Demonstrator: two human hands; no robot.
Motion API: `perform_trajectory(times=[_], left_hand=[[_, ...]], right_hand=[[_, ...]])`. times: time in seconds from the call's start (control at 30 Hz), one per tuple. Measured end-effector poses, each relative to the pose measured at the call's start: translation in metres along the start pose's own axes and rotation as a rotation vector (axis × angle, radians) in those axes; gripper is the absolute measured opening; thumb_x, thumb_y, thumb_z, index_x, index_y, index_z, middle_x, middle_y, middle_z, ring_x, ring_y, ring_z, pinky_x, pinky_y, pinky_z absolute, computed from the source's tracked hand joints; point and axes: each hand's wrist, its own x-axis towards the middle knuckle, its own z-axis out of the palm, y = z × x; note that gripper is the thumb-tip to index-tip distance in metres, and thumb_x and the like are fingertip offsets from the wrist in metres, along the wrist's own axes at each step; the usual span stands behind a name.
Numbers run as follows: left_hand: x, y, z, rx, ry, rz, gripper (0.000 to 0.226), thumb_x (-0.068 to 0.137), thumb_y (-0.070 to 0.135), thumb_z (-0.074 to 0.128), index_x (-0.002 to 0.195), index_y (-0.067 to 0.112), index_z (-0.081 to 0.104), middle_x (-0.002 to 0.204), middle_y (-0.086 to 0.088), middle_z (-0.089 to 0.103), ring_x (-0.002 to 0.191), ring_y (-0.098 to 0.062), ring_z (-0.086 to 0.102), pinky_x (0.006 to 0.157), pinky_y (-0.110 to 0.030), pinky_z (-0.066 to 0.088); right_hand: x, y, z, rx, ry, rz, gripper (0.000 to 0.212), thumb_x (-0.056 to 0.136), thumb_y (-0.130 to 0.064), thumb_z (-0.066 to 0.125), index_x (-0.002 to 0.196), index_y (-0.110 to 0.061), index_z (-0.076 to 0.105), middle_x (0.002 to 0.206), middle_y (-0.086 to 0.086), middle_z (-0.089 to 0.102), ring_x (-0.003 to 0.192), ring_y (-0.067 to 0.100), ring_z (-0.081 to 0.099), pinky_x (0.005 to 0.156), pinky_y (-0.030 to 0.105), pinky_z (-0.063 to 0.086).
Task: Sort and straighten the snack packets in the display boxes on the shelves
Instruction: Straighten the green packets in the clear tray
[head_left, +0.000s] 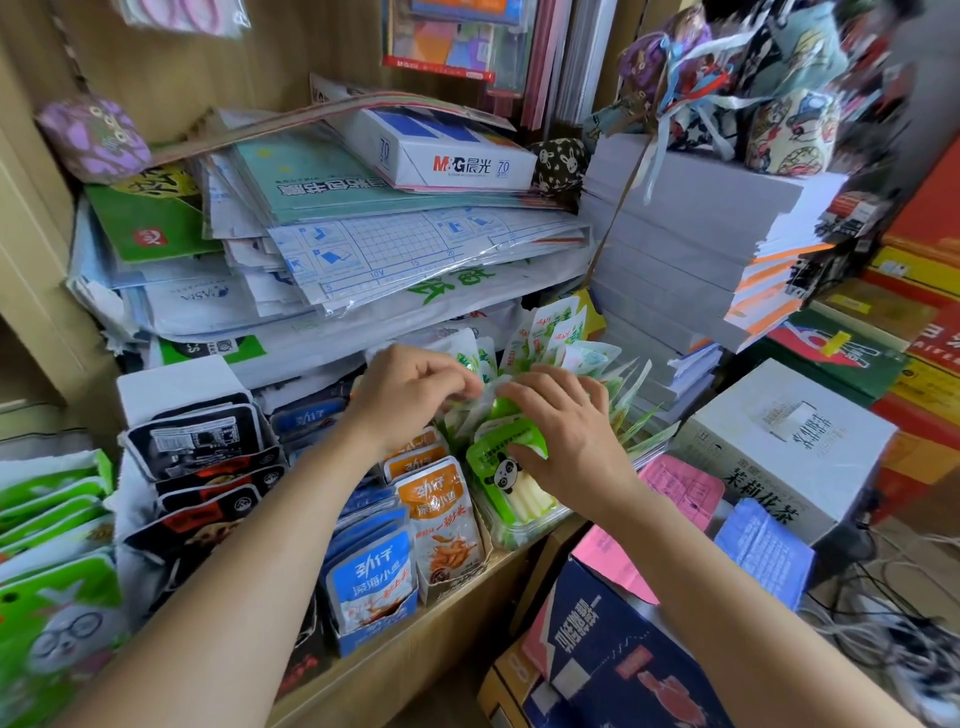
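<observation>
— What's nearest the person?
— A dark blue carton (613, 660) sits low on the right, beside the wooden shelf (415, 644). Rows of snack packets stand along the shelf's front. The green rabbit packets (57, 613) are far left and the black packets (202, 452) are in a white box. Next come the blue packets (371, 582) and the orange packets (441, 519), side by side.

— And the hands?
— Both reach just past those rows to the green panda packets (506, 467). These stand upright in a clear tray (524, 527), right of the orange ones. The left hand (415, 395) has its fingers curled, with thumb and forefinger pinching the top edge of a packet at the back of that row. The right hand (566, 431) lies nearly flat over the packet tops. Its fingers are fairly straight and its thumb presses on the front packet's face.

— What's behind them?
— White-and-green packets (550, 327) fan out loosely just behind the hands, tilted in different directions. A white box (779, 447) with green lettering sits off to the right. Further back rises a heap of plastic-wrapped sheets (363, 249) with a white ream of paper (447, 150) on top. A tall stack of white paper (675, 234) stands beside the heap, and cloth pouches (779, 130) rest on that stack.
</observation>
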Motion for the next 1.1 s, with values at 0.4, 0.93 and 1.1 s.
perform_trajectory(times=[0.4, 0.93, 1.1], left_hand=[[0.017, -0.017, -0.001, 0.724, -0.026, 0.018, 0.018, 0.094, 0.050, 0.061, 0.105, 0.045, 0.075, 0.108, 0.014, 0.074, 0.115, -0.019, 0.055, 0.098, -0.038, 0.037], [0.015, -0.013, 0.003, 0.744, -0.005, -0.001, 0.045, 0.101, 0.026, 0.051, 0.146, 0.022, 0.050, 0.146, -0.001, 0.054, 0.128, -0.024, 0.053, 0.105, -0.044, 0.043], [0.009, -0.021, 0.007, 0.769, -0.052, 0.039, 0.029, 0.100, 0.030, 0.052, 0.120, 0.041, 0.070, 0.121, 0.009, 0.067, 0.111, -0.016, 0.058, 0.093, -0.037, 0.042]], right_hand=[[-0.005, 0.006, 0.003, 0.036, -0.015, 0.041, 0.049, 0.081, -0.038, 0.077, 0.123, -0.022, 0.059, 0.099, -0.008, 0.056, 0.096, 0.021, 0.056, 0.086, 0.040, 0.033], [0.008, 0.001, -0.003, 0.000, -0.194, 0.106, 0.057, 0.075, -0.049, 0.060, 0.130, -0.035, 0.060, 0.137, -0.009, 0.050, 0.118, 0.020, 0.043, 0.089, 0.043, 0.031], [0.001, 0.000, 0.002, 0.059, -0.146, 0.095, 0.050, 0.078, -0.044, 0.060, 0.126, -0.031, 0.062, 0.136, -0.009, 0.056, 0.120, 0.020, 0.047, 0.087, 0.041, 0.032]])
